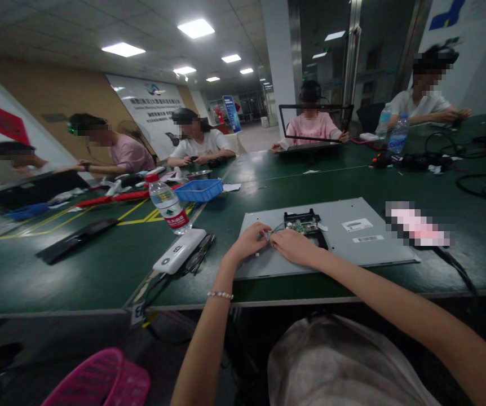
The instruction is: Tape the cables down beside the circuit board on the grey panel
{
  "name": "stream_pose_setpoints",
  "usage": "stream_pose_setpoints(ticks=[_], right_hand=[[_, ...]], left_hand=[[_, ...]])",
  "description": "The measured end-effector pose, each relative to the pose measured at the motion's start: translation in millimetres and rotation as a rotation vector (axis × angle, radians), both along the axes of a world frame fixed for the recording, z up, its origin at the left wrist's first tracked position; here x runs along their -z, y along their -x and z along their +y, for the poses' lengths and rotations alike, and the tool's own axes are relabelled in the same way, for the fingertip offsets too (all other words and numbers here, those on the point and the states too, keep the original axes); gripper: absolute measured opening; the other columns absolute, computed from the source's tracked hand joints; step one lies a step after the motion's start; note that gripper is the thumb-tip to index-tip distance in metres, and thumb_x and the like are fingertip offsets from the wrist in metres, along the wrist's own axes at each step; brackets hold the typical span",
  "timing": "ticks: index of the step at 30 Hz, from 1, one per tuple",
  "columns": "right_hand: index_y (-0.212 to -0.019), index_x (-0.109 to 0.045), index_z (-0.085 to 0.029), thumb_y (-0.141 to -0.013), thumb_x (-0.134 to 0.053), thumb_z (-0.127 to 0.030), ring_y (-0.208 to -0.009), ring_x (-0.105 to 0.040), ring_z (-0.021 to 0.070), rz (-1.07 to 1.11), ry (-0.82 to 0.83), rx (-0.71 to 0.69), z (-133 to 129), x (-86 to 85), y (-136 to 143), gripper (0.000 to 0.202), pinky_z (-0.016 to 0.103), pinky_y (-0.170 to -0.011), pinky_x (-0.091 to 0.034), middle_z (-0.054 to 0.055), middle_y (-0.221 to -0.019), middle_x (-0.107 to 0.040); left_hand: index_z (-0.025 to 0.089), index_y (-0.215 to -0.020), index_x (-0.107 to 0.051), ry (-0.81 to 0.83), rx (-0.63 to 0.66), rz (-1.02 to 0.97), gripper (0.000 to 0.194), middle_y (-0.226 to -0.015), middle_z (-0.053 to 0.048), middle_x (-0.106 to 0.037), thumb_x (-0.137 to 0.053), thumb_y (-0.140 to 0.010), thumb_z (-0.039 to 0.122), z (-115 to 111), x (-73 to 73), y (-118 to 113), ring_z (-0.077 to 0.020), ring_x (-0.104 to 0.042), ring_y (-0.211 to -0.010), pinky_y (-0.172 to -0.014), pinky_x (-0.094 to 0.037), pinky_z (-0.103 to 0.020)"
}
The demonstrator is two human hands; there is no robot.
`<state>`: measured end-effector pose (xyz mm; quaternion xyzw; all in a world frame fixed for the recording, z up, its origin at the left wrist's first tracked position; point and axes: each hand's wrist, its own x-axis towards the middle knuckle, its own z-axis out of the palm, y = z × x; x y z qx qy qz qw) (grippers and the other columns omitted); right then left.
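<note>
A flat grey metal panel [353,242] lies on the green table in front of me. Near its middle sit a small green circuit board [304,226] and a black bracket, with thin grey cables running left from them. My left hand [251,239] is over the panel's left part, its fingers pinched at the cables. Close beside it, my right hand [291,245] is also closed at the cables, just below the board. The fingertips nearly meet, and exactly what each one grips is too small to tell.
Left of the panel are a white power bank [179,251], glasses [200,254], a water bottle [169,204] and a blue tray [199,190]. A phone [418,224] with a cable lies right. Several people sit around the table [243,293]; one holds a black frame [282,121].
</note>
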<state>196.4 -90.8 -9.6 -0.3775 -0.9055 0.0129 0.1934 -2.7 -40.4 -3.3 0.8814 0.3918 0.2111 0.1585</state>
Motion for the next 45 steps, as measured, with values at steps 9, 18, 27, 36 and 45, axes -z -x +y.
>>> stream_pose_setpoints(ticks=[9, 18, 27, 36, 45], right_hand=[[-0.111, -0.058, -0.008, -0.094, -0.041, -0.018, -0.104, -0.057, 0.0224, -0.014, -0.047, -0.083, -4.6, -0.8, -3.4, 0.026, 0.036, -0.095, -0.039, 0.016, -0.105, -0.065], [-0.105, -0.062, -0.009, -0.095, -0.042, -0.023, -0.103, -0.058, 0.0227, -0.02, -0.041, -0.081, -6.6, -2.4, -1.5, 0.026, 0.036, -0.094, -0.041, 0.015, -0.106, -0.065], [-0.108, -0.06, -0.008, -0.092, -0.044, -0.018, -0.108, -0.054, 0.0237, -0.018, -0.109, -0.086, -1.9, 2.6, -0.8, 0.025, 0.038, -0.096, -0.04, 0.015, -0.111, -0.062], [-0.106, -0.06, -0.009, -0.093, -0.044, -0.019, -0.105, -0.056, 0.0232, -0.03, -0.084, -0.088, -4.0, -0.7, -0.9, 0.023, 0.037, -0.094, -0.04, 0.016, -0.107, -0.064], [-0.104, -0.06, -0.008, -0.093, -0.045, -0.019, -0.103, -0.057, 0.0232, -0.018, -0.091, -0.094, -5.8, -2.0, -1.4, 0.021, 0.037, -0.093, -0.04, 0.015, -0.104, -0.064]], left_hand=[[0.019, -0.108, -0.061, 0.004, -0.006, -0.003, 0.035, -0.103, -0.005, -0.059, -0.053, -0.074, 0.012, -1.5, -1.4, -0.7, -0.0168, -0.06, -0.09, -0.087, -0.049, -0.032], [0.017, -0.109, -0.06, -0.019, 0.005, 0.0, 0.035, -0.104, -0.006, -0.059, -0.053, -0.075, 0.011, -1.1, -0.2, -0.4, -0.0159, -0.06, -0.089, -0.085, -0.049, -0.031], [0.015, -0.107, -0.061, -0.03, 0.021, -0.01, 0.034, -0.102, -0.006, -0.059, -0.052, -0.075, 0.011, 0.6, 1.2, -1.0, -0.016, -0.06, -0.088, -0.086, -0.049, -0.031], [0.017, -0.108, -0.062, 0.006, 0.0, 0.018, 0.037, -0.103, -0.006, -0.06, -0.052, -0.073, 0.01, -1.1, -3.7, -3.2, -0.0165, -0.06, -0.089, -0.085, -0.049, -0.031], [0.016, -0.108, -0.061, 0.025, -0.028, -0.038, 0.032, -0.102, -0.007, -0.063, -0.048, -0.079, 0.011, 0.1, -0.2, -2.2, -0.0154, -0.061, -0.088, -0.074, -0.05, -0.027]])
